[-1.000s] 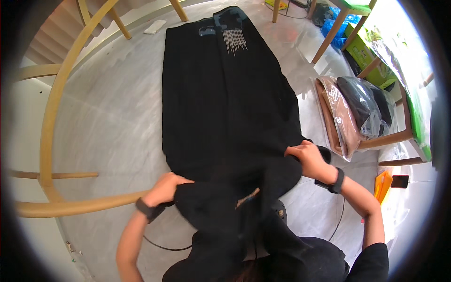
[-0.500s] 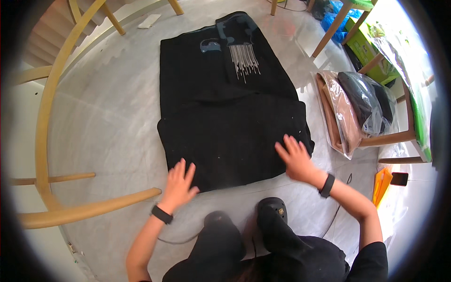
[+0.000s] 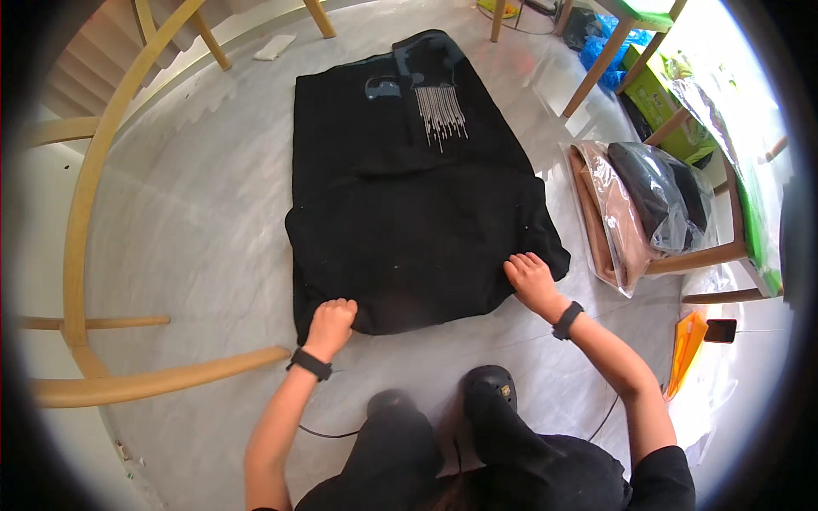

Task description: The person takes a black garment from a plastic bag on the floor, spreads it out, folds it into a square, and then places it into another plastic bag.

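Observation:
A large black garment [image 3: 409, 238] lies folded flat on the floor, with a grey-blue print and pale drip-like lines near its far end. What kind of garment it is, I cannot tell. My left hand [image 3: 332, 325] is closed on its near left corner. At the near right part of the edge, my right hand [image 3: 530, 277] grips the cloth with curled fingers. The near edge bends slightly between the two hands. A black band circles each wrist.
On the right, clear plastic bags hold folded brown cloth [image 3: 609, 204] and dark cloth [image 3: 652, 192] beside a green-seated chair [image 3: 750, 213]. A wooden chair frame [image 3: 81, 238] curves along the left. An orange folder [image 3: 686, 345] and a phone [image 3: 721, 330] lie at right. My shoe [image 3: 490, 383] stands nearby.
Both hands have gone from spread fingers over the garment to closed grips on its near edge. The near edge has drawn up and bunched at the hands.

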The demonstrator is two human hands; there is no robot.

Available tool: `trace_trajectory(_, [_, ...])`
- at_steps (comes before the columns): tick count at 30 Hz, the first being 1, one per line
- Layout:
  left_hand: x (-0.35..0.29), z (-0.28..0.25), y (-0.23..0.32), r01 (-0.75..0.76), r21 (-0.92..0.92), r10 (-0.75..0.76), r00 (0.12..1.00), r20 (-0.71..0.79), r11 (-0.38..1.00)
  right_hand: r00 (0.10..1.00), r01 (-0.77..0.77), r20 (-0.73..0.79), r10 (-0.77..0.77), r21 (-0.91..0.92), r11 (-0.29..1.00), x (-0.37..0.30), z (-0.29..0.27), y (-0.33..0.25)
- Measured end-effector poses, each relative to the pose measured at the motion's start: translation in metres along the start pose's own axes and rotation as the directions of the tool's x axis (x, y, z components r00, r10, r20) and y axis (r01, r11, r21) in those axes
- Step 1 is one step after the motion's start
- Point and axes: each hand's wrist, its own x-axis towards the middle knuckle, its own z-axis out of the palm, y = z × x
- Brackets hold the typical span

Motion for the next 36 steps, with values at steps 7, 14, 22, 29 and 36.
trace_trajectory(7, [-0.078, -0.197, 0.033, -0.129, -0.205, 0.133, 0.991, 0.002, 0.97, 0.989, -0.057, 0.145, 0.01, 0.322, 0.945, 0.001, -0.184, 0.007])
trace_trajectory(14, [-0.006, -0.187, -0.02, 0.08, -0.102, -0.109, 0.94, -0.322, 0.992, 0.976, -0.116, -0.182, 0.117, 0.015, 0.993, 0.078, -0.172, 0.051])
trace_trajectory(22, [-0.074, -0.023, 0.048, 0.057, -0.035, -0.048, 0.974, 0.222, 0.998, 0.795, -0.208, 0.605, 0.05, 0.195, 0.959, -0.042, -0.073, -0.022])
trace_trajectory(29, [-0.068, 0.078, 0.043, 0.128, 0.163, -0.125, 0.992, -0.03, 0.978, 0.939, -0.111, 0.301, 0.167, -0.195, 0.974, -0.079, 0.023, -0.049])
trace_trajectory(36, [-0.039, 0.019, 0.0, 0.056, -0.126, -0.064, 0.996, -0.06, 0.99, 0.987, -0.109, 0.133, 0.088, 0.165, 0.98, -0.026, -0.023, -0.002])
